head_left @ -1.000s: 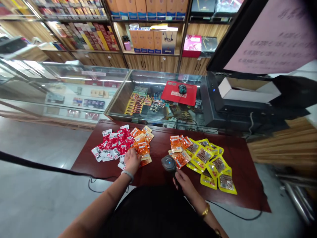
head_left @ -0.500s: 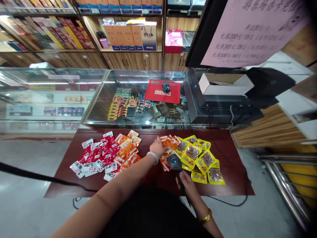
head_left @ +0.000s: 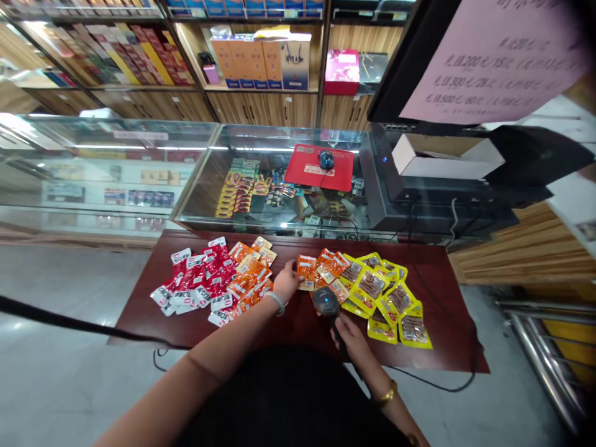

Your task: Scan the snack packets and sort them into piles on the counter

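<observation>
My left hand (head_left: pixel 286 283) pinches the left edge of an orange snack packet (head_left: pixel 306 267), just above the table. Held by its handle, a black barcode scanner (head_left: pixel 325 302) with a blue light is in my right hand (head_left: pixel 351 336). Its head is close below that packet and partly covers other orange packets (head_left: pixel 333 266). Yellow snack packets (head_left: pixel 399 298) overlap in a pile to the right. Left of my left hand, a second group of orange packets (head_left: pixel 251 277) lies against red and white packets (head_left: pixel 195 277).
The dark red table (head_left: pixel 139 304) stands against a glass display counter (head_left: pixel 195 186). On the counter are a red mouse pad (head_left: pixel 298 180), a computer mouse (head_left: pixel 326 159) and black checkout equipment (head_left: pixel 395 211). A black cable (head_left: pixel 84 323) crosses at left; a metal rail (head_left: pixel 535 347) stands at right.
My left hand has drawn one orange packet leftward, away from the other orange packets. The scanner stays beside them in my right hand. The whole view has shifted slightly.
</observation>
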A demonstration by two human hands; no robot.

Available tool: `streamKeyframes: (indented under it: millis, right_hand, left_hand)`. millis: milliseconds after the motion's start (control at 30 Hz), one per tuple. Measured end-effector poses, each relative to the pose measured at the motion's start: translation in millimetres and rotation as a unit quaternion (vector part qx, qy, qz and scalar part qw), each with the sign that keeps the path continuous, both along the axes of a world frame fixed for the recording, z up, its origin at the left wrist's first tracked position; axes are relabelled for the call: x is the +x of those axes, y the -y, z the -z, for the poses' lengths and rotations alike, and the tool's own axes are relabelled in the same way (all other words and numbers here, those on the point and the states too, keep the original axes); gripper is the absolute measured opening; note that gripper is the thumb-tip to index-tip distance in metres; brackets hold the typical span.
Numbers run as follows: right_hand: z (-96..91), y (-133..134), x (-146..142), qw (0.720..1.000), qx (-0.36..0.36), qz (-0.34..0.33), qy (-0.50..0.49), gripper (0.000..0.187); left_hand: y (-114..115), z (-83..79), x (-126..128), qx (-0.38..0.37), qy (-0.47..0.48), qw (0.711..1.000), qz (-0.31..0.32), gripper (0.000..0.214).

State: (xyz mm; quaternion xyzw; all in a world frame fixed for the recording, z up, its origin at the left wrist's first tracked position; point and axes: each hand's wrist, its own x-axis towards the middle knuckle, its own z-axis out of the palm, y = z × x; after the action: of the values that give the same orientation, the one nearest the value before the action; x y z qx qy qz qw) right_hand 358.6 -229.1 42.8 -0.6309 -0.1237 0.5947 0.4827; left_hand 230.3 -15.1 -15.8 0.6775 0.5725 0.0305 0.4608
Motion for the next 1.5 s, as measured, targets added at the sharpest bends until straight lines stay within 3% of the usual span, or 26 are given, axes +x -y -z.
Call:
streamKeyframes:
  millis: [167, 367, 467, 567, 667, 767, 900, 1100, 1233, 1367, 1500]
  right_hand:
    - [-4.1, -16, -16, 0.999, 0.016, -0.035, -0.017, 0.062]
    - [-2.8, -32, -36, 0.994, 0.045, -0.104, -0.012, 0.052]
    - [-0.7, -35, -43, 0.992, 0.031, -0.119, -0.017, 0.060]
    - [1.8, -32, -47, 0.992, 0.031, -0.123, -0.018, 0.065]
    - [4.4, -27, -45, 0.992, 0.030, -0.118, -0.020, 0.062]
    - [4.2, -20, -39, 0.995, 0.021, -0.093, -0.020, 0.062]
    - [-1.5, -12, -27, 0.998, 0.033, -0.060, -0.012, 0.061]
    - [0.4, 6, -7, 0.999, 0.007, 0.032, -0.014, 0.064]
    - [11.1, 22, 5, 0.997, -0.016, 0.080, -0.014, 0.068]
    - [16.9, 34, 13, 0.995, -0.017, 0.093, -0.015, 0.066]
    - [19.2, 37, 15, 0.995, -0.023, 0.098, -0.015, 0.068]
  left_hand:
    - [2, 3.5, -39, -0.006, 0.089, 0.994, -0.058, 0.046]
    - [1, 3.7, -74, 0.040, 0.122, 0.985, -0.111, 0.045]
    - [-1, -5.0, -92, 0.036, 0.077, 0.989, -0.121, 0.049]
    - [-6, -17.2, -114, 0.065, -0.029, 0.990, -0.119, 0.051]
    - [-11, -24.3, -134, 0.123, -0.118, 0.979, -0.108, 0.054]
    - [-13, -25.1, -139, 0.215, -0.151, 0.959, -0.103, 0.065]
    - [-10, -25.9, -103, 0.289, -0.123, 0.949, -0.020, 0.062]
    - [-4, -26.6, 11, 0.227, -0.031, 0.956, 0.186, 0.028]
    - [0, -20.0, 73, 0.185, -0.087, 0.953, 0.222, 0.041]
    - [0, -10.4, 99, 0.174, -0.146, 0.947, 0.226, 0.051]
    - [-3, -3.1, 90, 0.157, -0.124, 0.952, 0.231, 0.033]
